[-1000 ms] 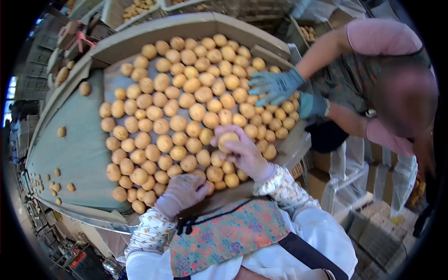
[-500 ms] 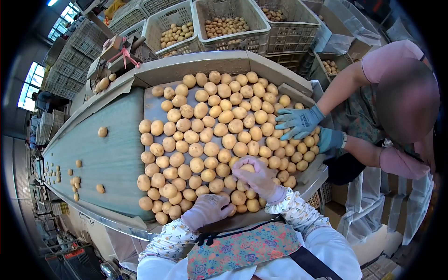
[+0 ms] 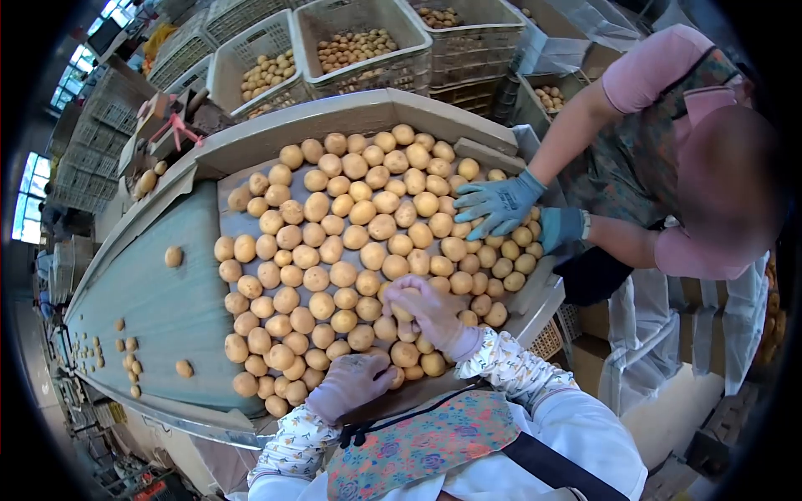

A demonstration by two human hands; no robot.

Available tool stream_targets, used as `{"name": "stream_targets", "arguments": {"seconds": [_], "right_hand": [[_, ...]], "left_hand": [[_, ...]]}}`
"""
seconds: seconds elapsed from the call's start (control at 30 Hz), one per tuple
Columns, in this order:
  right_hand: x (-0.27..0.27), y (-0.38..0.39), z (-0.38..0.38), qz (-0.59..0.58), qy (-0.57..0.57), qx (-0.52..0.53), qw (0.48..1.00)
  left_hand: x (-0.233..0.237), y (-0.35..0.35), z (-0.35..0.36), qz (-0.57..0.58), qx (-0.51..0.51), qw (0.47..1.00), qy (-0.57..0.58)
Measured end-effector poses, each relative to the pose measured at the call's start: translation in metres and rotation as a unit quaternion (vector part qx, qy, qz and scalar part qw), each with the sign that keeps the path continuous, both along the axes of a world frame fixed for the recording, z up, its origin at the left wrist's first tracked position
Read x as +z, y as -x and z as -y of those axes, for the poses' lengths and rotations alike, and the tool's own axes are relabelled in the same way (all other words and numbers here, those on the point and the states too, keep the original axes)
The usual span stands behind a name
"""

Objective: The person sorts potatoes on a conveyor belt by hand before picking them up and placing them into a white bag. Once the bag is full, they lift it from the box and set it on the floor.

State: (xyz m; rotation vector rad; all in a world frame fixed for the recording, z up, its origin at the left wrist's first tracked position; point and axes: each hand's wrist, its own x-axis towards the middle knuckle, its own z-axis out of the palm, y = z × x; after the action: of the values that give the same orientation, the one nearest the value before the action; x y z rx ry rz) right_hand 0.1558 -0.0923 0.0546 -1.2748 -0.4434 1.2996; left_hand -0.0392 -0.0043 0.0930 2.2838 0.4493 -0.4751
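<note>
A heap of yellow potatoes (image 3: 359, 242) covers the grey sorting table (image 3: 351, 108) in front of me. My right hand (image 3: 430, 313), in a thin pink glove, is curled around one potato (image 3: 402, 312) at the near right of the heap. At the table's near edge my left hand (image 3: 351, 384), also gloved, lies palm down with its fingertips against a potato (image 3: 396, 377). Whether it grips anything is hidden.
A co-worker at the right has two blue-gloved hands (image 3: 497, 204) on the heap's right side. A green conveyor belt (image 3: 167, 309) with a few loose potatoes (image 3: 173, 255) runs off to the left. Plastic crates (image 3: 355, 42) of potatoes stand behind the table.
My right hand has lowered its potato from raised above the heap down into it. The view has tilted up, so the crates behind now show. My left hand stays at the near edge.
</note>
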Motion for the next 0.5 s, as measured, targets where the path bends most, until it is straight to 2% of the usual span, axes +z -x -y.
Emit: {"name": "stream_targets", "arguments": {"seconds": [0.03,0.07,0.1,0.13,0.17,0.23,0.5], "right_hand": [[-0.005,0.001,-0.003,0.068,-0.037,0.003,0.997],[-0.01,-0.004,-0.007,0.26,-0.11,0.003,0.959],[-0.007,-0.01,-0.013,0.45,-0.156,-0.037,0.878],[0.0,-0.013,-0.019,0.301,-0.136,-0.056,0.942],[0.008,-0.016,-0.024,0.146,-0.108,-0.072,0.981],[0.02,-0.019,-0.029,-0.007,-0.073,-0.082,0.994],[0.033,-0.01,-0.038,0.023,-0.085,-0.085,0.992]], "left_hand": [[-0.002,0.001,-0.001,-0.002,-0.012,1.0,-0.009],[-0.005,0.004,0.0,0.004,-0.007,1.0,-0.015],[-0.008,0.007,0.0,0.01,-0.004,1.0,-0.021],[-0.01,0.008,0.0,0.017,-0.003,0.999,-0.027],[-0.01,0.008,0.001,0.017,-0.001,1.0,-0.026],[-0.009,0.007,0.0,-0.001,-0.005,1.0,-0.016],[-0.009,0.004,-0.002,-0.024,-0.006,1.0,0.002]]}}
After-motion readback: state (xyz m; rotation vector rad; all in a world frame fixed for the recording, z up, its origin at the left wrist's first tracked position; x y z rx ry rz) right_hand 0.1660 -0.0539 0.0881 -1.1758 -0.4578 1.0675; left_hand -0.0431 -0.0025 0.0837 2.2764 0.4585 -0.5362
